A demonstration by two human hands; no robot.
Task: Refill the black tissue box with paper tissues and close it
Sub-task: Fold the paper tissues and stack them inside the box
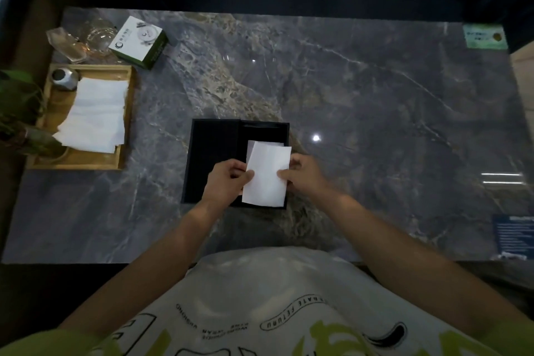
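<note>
Holding tissue point(267, 179) over open black box point(213, 159), frame centre | left hand point(228, 182), right hand point(303, 175) pinch its side edges | long axis runs away from person, roughly aligned with box compartment below | spare tissues point(95, 115) upper left.

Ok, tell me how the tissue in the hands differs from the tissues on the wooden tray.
The tissue in the hands is a single neat folded piece, gripped at its edges by the left hand and right hand over the open black box. The tissues on the tray form a loose, spread pile lying untouched on the wooden tray. Both are white paper.
</note>
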